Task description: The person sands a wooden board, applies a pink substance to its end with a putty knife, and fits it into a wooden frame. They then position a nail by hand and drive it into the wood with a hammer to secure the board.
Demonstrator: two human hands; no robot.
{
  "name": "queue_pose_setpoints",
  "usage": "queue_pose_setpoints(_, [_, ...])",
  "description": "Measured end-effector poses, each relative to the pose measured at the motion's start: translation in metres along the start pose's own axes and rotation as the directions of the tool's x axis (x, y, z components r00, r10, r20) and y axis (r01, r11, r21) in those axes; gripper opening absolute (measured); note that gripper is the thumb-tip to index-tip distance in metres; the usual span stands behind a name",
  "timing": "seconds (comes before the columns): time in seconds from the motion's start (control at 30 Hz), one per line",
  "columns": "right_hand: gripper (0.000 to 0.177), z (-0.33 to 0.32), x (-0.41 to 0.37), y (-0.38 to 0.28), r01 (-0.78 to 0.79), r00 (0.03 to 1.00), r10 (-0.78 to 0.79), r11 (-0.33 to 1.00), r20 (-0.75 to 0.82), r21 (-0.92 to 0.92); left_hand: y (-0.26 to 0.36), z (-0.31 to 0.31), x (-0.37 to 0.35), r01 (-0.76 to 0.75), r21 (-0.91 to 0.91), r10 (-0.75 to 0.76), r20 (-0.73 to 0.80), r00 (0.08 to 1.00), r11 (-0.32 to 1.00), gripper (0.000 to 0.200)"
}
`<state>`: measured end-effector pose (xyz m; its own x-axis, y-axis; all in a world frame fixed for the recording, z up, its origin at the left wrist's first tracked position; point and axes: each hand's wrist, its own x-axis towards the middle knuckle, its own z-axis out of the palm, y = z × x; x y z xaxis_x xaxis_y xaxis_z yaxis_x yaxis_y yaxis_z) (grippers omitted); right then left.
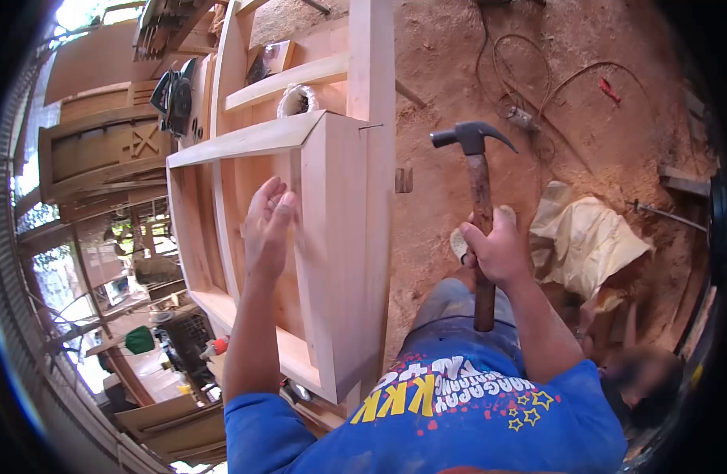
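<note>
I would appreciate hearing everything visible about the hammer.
The hammer has a dark, metallic claw head and a worn, brown, wooden-looking handle. In the picture its head is uppermost, striking face left, curved claw right. The grip of the right hand wraps the handle, its butt protruding below, clear of the wooden frame.

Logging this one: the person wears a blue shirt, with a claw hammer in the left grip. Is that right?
Not quite: the head view shows the claw hammer in the right grip, not the left grip. The blue shirt is correct.

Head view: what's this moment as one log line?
right hand: gripping hammer | left hand: over wooden frame, contact unclear | nail: protruding from frame
</note>
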<state>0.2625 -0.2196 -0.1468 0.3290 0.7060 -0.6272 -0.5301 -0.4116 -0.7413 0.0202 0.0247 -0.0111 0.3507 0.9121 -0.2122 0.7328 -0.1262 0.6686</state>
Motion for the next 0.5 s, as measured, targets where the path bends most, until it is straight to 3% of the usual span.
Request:
queue_pose_setpoints(0.03, [0.023,0.002,0.002,0.001,-0.008,0.999,0.006,0.999,0.036,0.034,0.009,0.003,-0.001,-0.056,0.126,0.059,-0.022,0.998,0.990,0.075])
queue_pose_setpoints(0.07, [0.022,0.004,0.004,0.000,-0.010,0.997,0.004,0.997,0.072,0.077,0.016,0.006,0.001,-0.050,0.270,0.056,-0.012,0.998,0.962,0.103])
queue_pose_setpoints(0.17, [0.026,0.022,0.003,0.007,0.135,0.983,-0.166,0.941,0.075,0.312,0.039,0.030,0.014,0.006,0.217,-0.039,0.147,0.988,0.976,0.100])
queue_pose_setpoints(0.2, [0.026,0.032,0.000,0.005,0.156,0.980,-0.195,0.887,0.046,0.435,0.041,0.037,0.016,0.077,0.155,-0.097,0.121,0.988,0.985,0.098])
queue_pose_setpoints(0.27, [0.025,0.043,-0.003,0.008,0.186,0.972,-0.231,0.842,0.028,0.507,0.043,0.051,0.021,0.206,0.020,-0.207,0.084,0.975,0.978,0.093])
queue_pose_setpoints(0.33, [0.023,0.059,-0.003,0.015,0.243,0.952,-0.306,0.763,0.003,0.599,0.048,0.058,0.019,0.198,-0.034,-0.195,0.076,0.978,0.980,0.089])
queue_pose_setpoints(0.43, [0.022,0.075,0.012,0.025,0.186,0.964,-0.247,0.886,0.093,0.425,0.050,0.058,0.018,0.191,-0.059,-0.187,0.063,0.980,0.980,0.086])
queue_pose_setpoints(0.47, [0.023,0.072,0.021,0.026,0.131,0.969,-0.173,0.965,0.177,0.229,0.049,0.059,0.018,0.193,-0.061,-0.189,0.062,0.980,0.979,0.085])
queue_pose_setpoints(0.5, [0.021,0.070,0.021,0.026,0.154,0.973,-0.198,0.941,0.119,0.302,0.048,0.059,0.018,0.199,-0.057,-0.196,0.062,0.979,0.978,0.086])
